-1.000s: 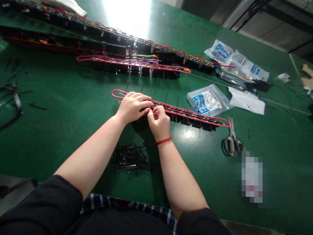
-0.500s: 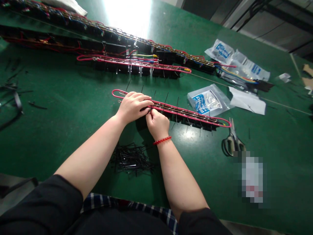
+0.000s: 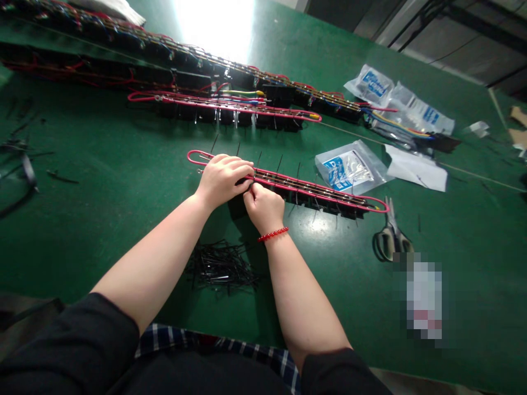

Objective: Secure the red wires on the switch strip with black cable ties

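A long strip of black sockets looped with pink-red wire (image 3: 317,192) lies across the green table (image 3: 102,181). Thin black cable ties stick up from it at intervals. My left hand (image 3: 222,178) lies over the strip's left part, fingers curled down on it. My right hand (image 3: 263,206), with a red bead bracelet at the wrist, is closed in a pinch against the strip just under my left fingertips; what it pinches is too small to name. A pile of loose black cable ties (image 3: 220,266) rests on the table between my forearms.
Similar wired strips (image 3: 230,107) lie in rows farther back. Plastic bags with blue labels (image 3: 349,167) and white paper sit at the right. Scissors (image 3: 389,238) lie right of the strip's end. Black scraps (image 3: 22,170) lie at the left edge.
My right hand has slid slightly left and up along the strip, closer under my left fingers. My left hand has stayed put.
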Action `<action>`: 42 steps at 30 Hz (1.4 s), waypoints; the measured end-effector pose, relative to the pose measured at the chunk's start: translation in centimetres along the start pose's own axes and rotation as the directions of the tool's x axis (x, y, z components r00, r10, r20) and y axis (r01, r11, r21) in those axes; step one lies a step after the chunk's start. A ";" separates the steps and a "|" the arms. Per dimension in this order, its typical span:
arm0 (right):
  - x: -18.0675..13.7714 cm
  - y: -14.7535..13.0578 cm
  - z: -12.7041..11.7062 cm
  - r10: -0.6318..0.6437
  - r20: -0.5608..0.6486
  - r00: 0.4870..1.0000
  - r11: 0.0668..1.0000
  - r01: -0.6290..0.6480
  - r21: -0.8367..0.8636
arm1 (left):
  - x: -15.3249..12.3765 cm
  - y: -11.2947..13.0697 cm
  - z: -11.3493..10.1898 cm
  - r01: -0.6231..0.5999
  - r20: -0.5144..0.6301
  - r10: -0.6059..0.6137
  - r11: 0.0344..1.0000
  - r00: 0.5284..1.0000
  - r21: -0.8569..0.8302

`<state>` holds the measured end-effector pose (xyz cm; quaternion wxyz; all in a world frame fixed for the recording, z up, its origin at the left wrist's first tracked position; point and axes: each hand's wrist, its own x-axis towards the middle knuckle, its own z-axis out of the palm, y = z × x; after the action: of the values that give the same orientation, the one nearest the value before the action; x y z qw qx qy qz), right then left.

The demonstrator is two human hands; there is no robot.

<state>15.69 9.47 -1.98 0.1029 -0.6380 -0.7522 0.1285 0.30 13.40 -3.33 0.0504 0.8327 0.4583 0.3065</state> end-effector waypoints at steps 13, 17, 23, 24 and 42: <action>0.0 0.0 0.0 0.010 -0.025 1.000 0.999 -0.009 0.038 | 0.0 0.2 -0.1 0.029 0.000 -0.029 1.000 1.000 0.000; 0.0 0.1 0.2 0.006 -0.032 0.999 0.999 -0.005 0.039 | 0.1 0.3 -0.2 0.022 0.019 -0.022 1.000 1.000 -0.008; 0.0 0.1 0.3 0.018 -0.039 0.999 0.997 -0.016 0.070 | 0.1 0.3 -0.4 0.007 0.026 -0.007 1.000 1.000 -0.005; 0.0 0.2 0.3 0.017 -0.047 0.999 0.996 -0.013 0.086 | 0.1 0.3 -0.4 0.005 0.027 -0.004 1.000 1.000 -0.009; -0.2 0.6 0.8 -0.024 -0.284 0.959 0.893 0.148 0.425 | 0.2 0.2 -0.4 0.027 0.015 -0.026 0.999 1.000 -0.030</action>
<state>16.04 9.32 -2.92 0.3524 -0.5751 -0.7099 0.2026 0.26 13.34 -2.85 0.0704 0.8280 0.4642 0.3067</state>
